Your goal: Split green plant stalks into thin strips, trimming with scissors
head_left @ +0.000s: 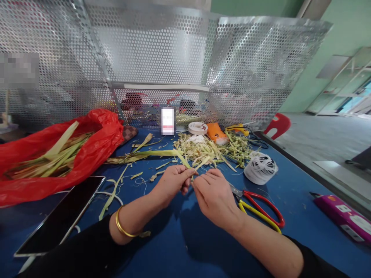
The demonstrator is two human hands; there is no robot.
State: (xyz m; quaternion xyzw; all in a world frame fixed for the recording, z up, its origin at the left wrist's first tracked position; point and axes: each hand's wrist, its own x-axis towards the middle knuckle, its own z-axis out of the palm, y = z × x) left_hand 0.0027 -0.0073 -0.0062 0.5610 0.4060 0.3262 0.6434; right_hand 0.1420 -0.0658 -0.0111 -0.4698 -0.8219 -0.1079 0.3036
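Observation:
My left hand (174,182) pinches a pale green husk-like leaf strip (184,160) between thumb and fingertips, over the middle of the blue table (179,247). Close against it, my right hand (216,199) is closed at the lower end of the same strip, its fingertips partly hidden behind the knuckles. The strip bends at its top and runs on to the left across the table. Just beyond the hands lies a loose heap of pale shredded strips (199,152). Beside my right wrist rests a hand tool with red and yellow handles (262,208).
A red plastic bag (107,123) of long leaves stands left, with a dark tablet (63,212) before it. White twine (261,168), a tape roll (198,128), an orange packet (216,133) and a purple power strip (342,216) lie right. Perforated metal panels (156,50) border the back.

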